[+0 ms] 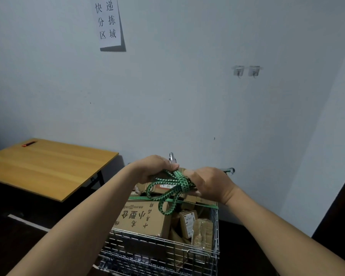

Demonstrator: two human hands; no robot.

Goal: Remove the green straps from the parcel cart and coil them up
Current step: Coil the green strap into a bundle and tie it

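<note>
Green and black-flecked, the elastic strap (168,193) is gathered into several loops between my two hands, in the air just above the far end of the silver wire-mesh parcel cart (161,250). My left hand (155,169) has its fingers curled down round the top of the bundle. My right hand (211,184) grips the other side, its fingers wrapped under the loops so I see mostly its back. The longest loop hangs down in front of the large brown cardboard box with printed characters (141,218), which lies in the cart.

A shiny metal hook (172,157) stands up just behind my left fingers; I cannot tell how it joins the bundle. A second flat green strap (136,198) lies stretched across the top of the cart, over the parcels. Beside the big box, toward the right wall of the cart, sit a small brown labelled parcel (188,223) and a bubble-wrapped packet (202,234).

To the left stands a light wooden table (48,170) with a small red marker (28,144) near its far edge. On the pale wall hang a white paper sign with black characters (109,22) and, well to the right, two small wall hooks (246,70) side by side.
</note>
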